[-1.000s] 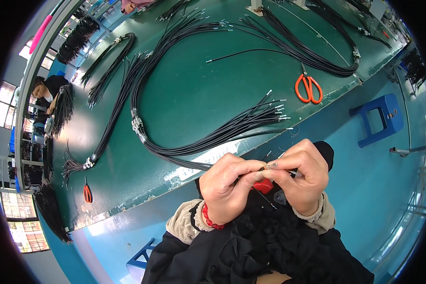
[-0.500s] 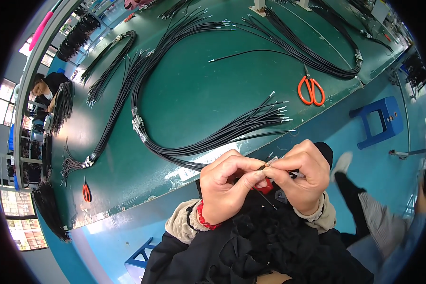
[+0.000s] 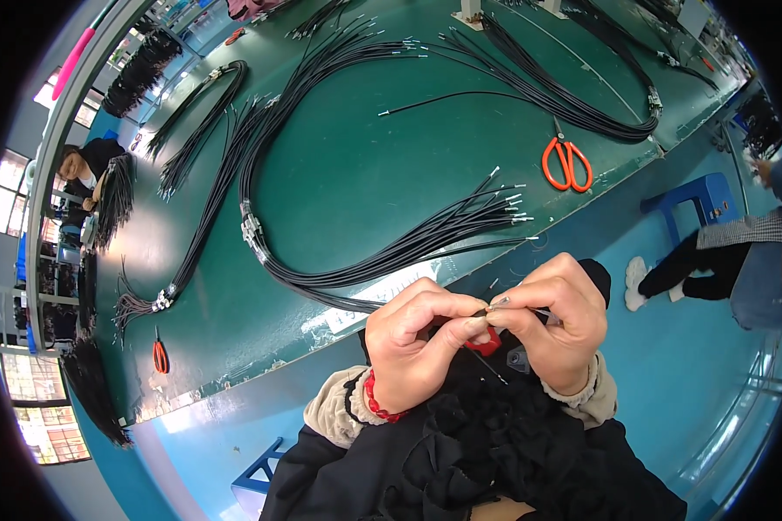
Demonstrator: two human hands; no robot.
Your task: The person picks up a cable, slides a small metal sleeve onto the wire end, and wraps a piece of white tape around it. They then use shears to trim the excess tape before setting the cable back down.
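My left hand (image 3: 419,340) and my right hand (image 3: 553,319) meet just in front of my chest, below the table's near edge. Their fingertips pinch the metal-tipped end of a thin black wire (image 3: 498,303) between them. A small red tool (image 3: 485,341) shows under the fingers, partly hidden. A red band circles my left wrist. The nearest bundle of black wires (image 3: 408,247) with silver tips fans out on the green table (image 3: 356,165) just above my hands.
Orange scissors (image 3: 567,163) lie on the table at the right, smaller red snips (image 3: 160,355) at the left edge. More black wire bundles (image 3: 573,95) cover the far table. A blue stool (image 3: 695,204) and a passing person's legs (image 3: 712,260) are at right. Another person (image 3: 82,165) sits far left.
My hands stay together on the wire end, barely shifting. A person walking on the blue floor at right has moved from the lower right farther up and away.
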